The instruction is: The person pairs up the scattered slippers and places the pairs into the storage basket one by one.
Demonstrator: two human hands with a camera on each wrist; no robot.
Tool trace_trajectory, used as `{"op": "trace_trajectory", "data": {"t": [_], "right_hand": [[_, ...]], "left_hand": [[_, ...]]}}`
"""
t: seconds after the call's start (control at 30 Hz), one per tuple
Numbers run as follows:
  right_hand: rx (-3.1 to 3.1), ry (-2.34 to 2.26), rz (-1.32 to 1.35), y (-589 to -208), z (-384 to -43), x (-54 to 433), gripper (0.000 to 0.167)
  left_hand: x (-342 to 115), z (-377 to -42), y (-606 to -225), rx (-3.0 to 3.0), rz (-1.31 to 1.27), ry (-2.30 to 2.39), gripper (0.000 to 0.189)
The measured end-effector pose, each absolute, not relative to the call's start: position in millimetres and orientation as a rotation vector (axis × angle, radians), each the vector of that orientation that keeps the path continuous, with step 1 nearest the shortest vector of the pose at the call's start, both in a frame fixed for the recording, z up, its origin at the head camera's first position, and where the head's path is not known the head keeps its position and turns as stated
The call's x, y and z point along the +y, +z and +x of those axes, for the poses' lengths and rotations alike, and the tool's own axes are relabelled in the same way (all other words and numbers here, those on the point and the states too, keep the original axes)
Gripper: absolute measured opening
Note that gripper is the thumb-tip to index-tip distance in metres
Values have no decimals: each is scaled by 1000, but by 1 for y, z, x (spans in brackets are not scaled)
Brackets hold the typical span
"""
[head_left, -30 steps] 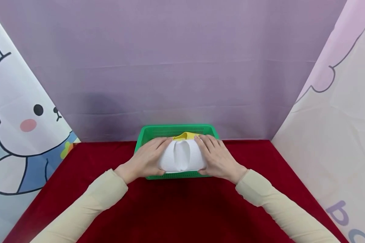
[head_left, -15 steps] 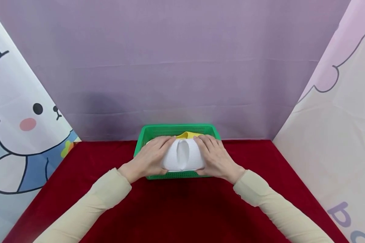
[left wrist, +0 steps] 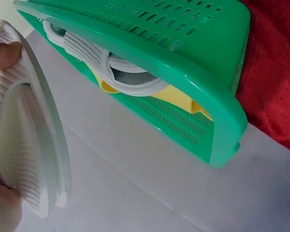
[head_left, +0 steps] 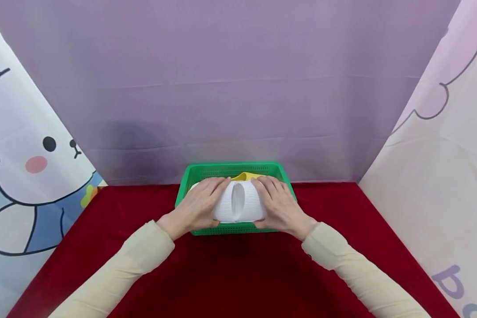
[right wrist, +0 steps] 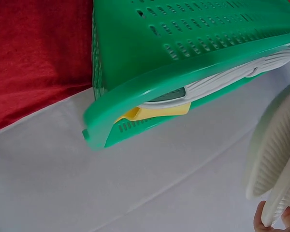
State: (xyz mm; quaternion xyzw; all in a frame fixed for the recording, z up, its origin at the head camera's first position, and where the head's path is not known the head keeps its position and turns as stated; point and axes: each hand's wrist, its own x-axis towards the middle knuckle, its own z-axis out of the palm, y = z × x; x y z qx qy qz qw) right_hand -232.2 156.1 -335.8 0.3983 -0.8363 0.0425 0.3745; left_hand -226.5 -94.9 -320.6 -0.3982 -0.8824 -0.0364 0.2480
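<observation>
Side by side over the basket is a pair of white ribbed slippers [head_left: 224,208], with a narrow rounded gap between their two halves. My left hand [head_left: 200,202] grips them from the left, fingers over the top and thumb below. From the right, my right hand [head_left: 280,204] holds them the same way. The left wrist view shows the pale edges of the white slippers [left wrist: 52,154] close together. Under and behind them stands a green perforated basket [head_left: 234,165]. A white slipper with a grey insole [left wrist: 135,89] and a yellow piece of footwear [left wrist: 179,98] lie inside it.
A dark red cloth [head_left: 238,274] covers the table under the basket. Behind the basket rises a plain purple-grey curtain [head_left: 238,88]. Printed cloth panels stand at the left [head_left: 16,176] and right [head_left: 441,185].
Both hands have drawn slightly closer together, the left moving right and the right moving left. The gap between the white slippers has narrowed. The basket stays put.
</observation>
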Motion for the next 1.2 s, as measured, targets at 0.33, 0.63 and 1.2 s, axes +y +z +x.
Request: {"op": "trace_trajectory", "data": {"t": [0.33,0.63,1.2], "right_hand": [[-2235,61,986,-334,-230,162,105],[-2349,166,943,-330,-231,173,104],[-2462,427,812,-342,-233,200,104]], "left_hand": [[-93,-232,-322,-2434,-1116,-83,106],[-99,-223,-336,-2245,-1110,-130,89],[-159,-204,-376,-2510,-329,-1179,60]]}}
